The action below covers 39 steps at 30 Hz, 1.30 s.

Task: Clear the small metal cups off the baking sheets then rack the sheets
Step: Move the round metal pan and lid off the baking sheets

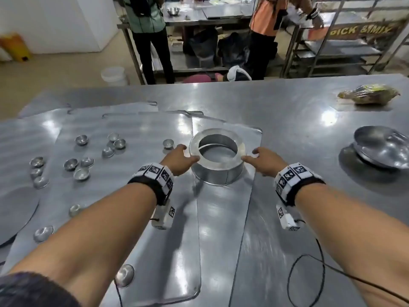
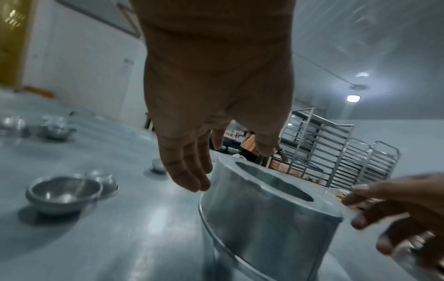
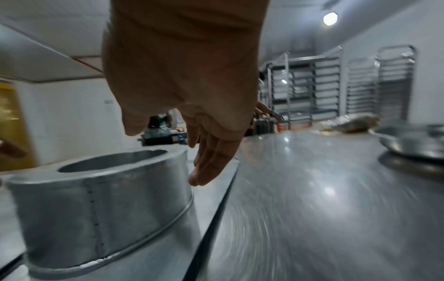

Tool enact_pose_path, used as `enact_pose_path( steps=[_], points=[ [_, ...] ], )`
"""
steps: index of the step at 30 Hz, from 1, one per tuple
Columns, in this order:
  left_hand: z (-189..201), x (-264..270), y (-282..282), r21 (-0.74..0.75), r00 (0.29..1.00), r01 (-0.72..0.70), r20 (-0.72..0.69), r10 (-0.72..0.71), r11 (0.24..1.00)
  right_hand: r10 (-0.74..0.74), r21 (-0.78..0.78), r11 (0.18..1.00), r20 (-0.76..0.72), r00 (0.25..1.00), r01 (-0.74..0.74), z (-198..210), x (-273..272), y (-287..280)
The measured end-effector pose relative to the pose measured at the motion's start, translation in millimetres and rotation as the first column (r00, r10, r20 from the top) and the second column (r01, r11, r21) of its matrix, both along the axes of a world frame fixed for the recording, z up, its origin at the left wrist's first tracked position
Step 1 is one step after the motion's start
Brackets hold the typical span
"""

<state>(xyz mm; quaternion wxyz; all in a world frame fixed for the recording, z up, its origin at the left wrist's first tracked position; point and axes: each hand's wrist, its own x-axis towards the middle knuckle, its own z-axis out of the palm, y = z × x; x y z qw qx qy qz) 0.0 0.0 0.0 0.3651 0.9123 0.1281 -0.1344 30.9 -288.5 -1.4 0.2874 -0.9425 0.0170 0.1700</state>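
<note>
Flanking the metal ring, both hands reach forward, fingers extended

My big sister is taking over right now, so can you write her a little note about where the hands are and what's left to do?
Left hand: open, fingers straight, at the left side of the tall round metal ring mould; contact unclear.
Right hand: open, at the mould's right side, gripping nothing.
The mould stands upright on the flat grey metal baking sheets, which overlap on the steel table.
Small shiny metal cups lie scattered over the left sheets, some upside down.
Done: nothing visibly cleared yet.
Left: move the mould, gather all the cups, then rack the sheets.
</note>
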Motion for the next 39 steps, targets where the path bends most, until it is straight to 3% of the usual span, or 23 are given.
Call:
enact_pose_path(
  steps=[4,10,14,18,20,24,29,32,39],
  points=[
    [-16.0,16.3,2.1,-0.188,0.993,-0.066,-0.111,0.046,0.98,-0.132,0.186,0.968,-0.189,0.973,0.167,-18.3,11.5,8.5],
    [-38.2,29.6,1.3,-0.387,0.991,-0.091,-0.126,0.045,0.918,-0.14,0.354,0.906,-0.267,0.953,0.232,-44.1,20.7,21.0],
    [-40.6,28.8,2.8,-0.406,0.999,-0.029,-0.038,0.015,0.914,-0.132,0.425,0.878,-0.227,0.965,0.22,-48.0,17.3,19.3],
    [-27.3,21.2,5.4,-0.387,0.989,0.041,0.149,0.018,0.921,-0.133,0.5,0.855,-0.044,0.99,0.137,-39.8,11.6,11.9],
    [-17.7,13.3,5.2,-0.424,0.981,0.02,0.181,0.064,0.906,-0.191,0.591,0.789,-0.02,0.981,0.166,-29.7,7.6,10.6],
    [-2.5,-7.4,0.1,-0.593,0.972,-0.085,0.127,0.198,0.801,-0.368,0.774,0.534,-0.15,0.918,0.34,-8.6,-7.2,9.6],
    [2.0,-39.0,-9.0,-0.659,0.963,-0.122,0.101,0.248,0.742,-0.326,0.718,0.633,-0.09,0.941,0.288,-8.2,-44.1,12.7],
    [-8.2,-55.7,-13.0,-0.617,0.964,-0.154,0.079,0.255,0.772,-0.333,0.692,0.664,-0.067,0.941,0.284,-13.9,-61.7,10.7],
    [-26.2,-90.8,-12.3,-0.616,0.95,-0.215,0.047,0.308,0.757,-0.359,0.706,0.64,-0.075,0.931,0.303,-15.1,-93.9,7.1]
  ],
)
